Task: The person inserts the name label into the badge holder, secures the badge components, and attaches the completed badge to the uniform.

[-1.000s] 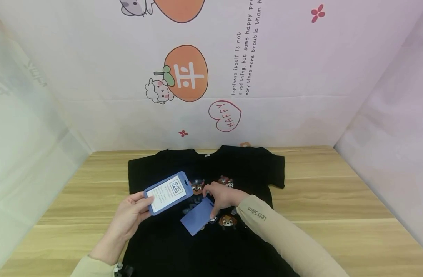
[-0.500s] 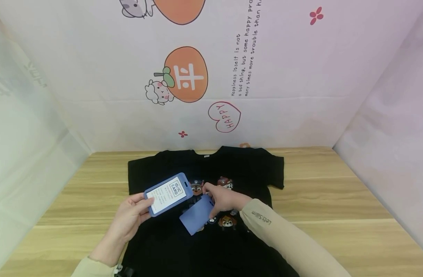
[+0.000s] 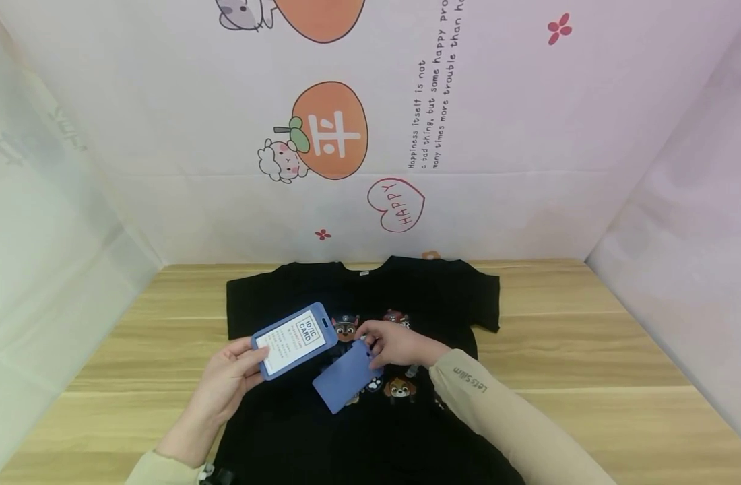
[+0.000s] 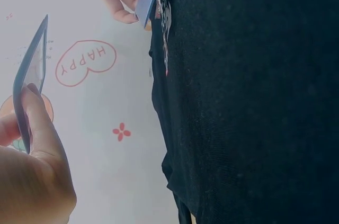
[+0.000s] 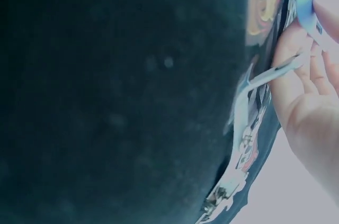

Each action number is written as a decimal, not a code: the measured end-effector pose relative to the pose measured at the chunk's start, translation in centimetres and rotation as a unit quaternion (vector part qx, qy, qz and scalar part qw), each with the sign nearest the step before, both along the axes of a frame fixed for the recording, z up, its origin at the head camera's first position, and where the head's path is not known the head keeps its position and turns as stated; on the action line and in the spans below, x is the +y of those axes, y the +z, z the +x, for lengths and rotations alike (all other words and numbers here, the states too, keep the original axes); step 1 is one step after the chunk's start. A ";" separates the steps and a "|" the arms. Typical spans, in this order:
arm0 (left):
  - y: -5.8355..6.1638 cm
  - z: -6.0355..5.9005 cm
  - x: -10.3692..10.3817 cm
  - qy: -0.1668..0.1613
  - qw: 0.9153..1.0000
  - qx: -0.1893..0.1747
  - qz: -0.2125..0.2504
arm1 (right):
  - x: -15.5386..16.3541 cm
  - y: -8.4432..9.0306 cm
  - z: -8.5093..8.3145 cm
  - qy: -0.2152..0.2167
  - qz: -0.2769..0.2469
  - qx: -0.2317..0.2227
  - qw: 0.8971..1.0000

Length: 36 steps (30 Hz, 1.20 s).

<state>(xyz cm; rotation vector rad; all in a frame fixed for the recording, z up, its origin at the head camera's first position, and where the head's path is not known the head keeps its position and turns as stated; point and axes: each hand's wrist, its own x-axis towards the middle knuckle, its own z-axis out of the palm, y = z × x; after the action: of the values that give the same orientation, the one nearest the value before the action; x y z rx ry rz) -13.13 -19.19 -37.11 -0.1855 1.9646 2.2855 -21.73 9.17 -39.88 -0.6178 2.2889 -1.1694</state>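
Note:
My left hand (image 3: 228, 377) pinches a blue ID card holder (image 3: 288, 340) between thumb and fingers. Its white insert reads ID/IC CARD and faces up toward the head view; edge-on, the holder (image 4: 33, 70) looks thin in the left wrist view. Just right of it, my right hand (image 3: 401, 345) pinches one corner of a plain blue card-shaped cover (image 3: 345, 379), tilted over the shirt's print. In the right wrist view a pale glossy strip (image 5: 265, 77) runs from the fingers of this hand (image 5: 312, 113) down along the shirt. Both blue pieces are apart from each other.
Beneath both hands a black T-shirt (image 3: 346, 444) lies spread out, with cartoon dog faces (image 3: 399, 389) printed on its chest. Wood-grain table (image 3: 589, 404) shows on either side. A white printed cloth (image 3: 498, 135) hangs behind, and pale cloth walls flank both sides.
My right thumb has shifted up along the blue cover, and the right wrist and sleeve have moved slightly right. The left hand keeps its hold on the card holder, nearly still.

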 end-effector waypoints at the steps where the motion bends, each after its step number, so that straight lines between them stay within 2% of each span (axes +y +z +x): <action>1: 0.0 0.0 0.0 -0.001 1.000 0.000 0.001 | 0.1 0.0 0.0 -0.005 -0.008 -0.011 1.000; 8: 0.0 0.0 0.0 -0.002 1.000 -0.001 0.004 | 0.8 -0.3 -0.2 -0.038 -0.071 -0.088 0.993; 12: -0.1 -0.1 0.1 0.000 1.000 -0.005 0.002 | 1.1 -0.2 0.0 -0.044 -0.096 -0.110 0.988; 17: -0.3 -0.1 0.4 -0.001 1.000 -0.008 0.014 | 1.6 -0.1 0.2 -0.046 -0.120 -0.117 0.985; 22: -0.4 -0.1 0.6 -0.010 1.000 -0.006 0.023 | 2.4 -0.1 0.4 -0.061 -0.155 -0.132 0.977; 36: -0.5 -0.5 1.6 -0.026 0.999 -0.015 -0.030 | 6.6 1.0 1.6 -0.071 -0.267 -0.116 0.954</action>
<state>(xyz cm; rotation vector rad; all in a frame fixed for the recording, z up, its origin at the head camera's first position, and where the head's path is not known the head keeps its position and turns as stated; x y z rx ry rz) -13.61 -17.60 -37.59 -0.1719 2.0004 2.1814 -20.08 15.74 -38.91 -0.4716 1.8425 -1.8519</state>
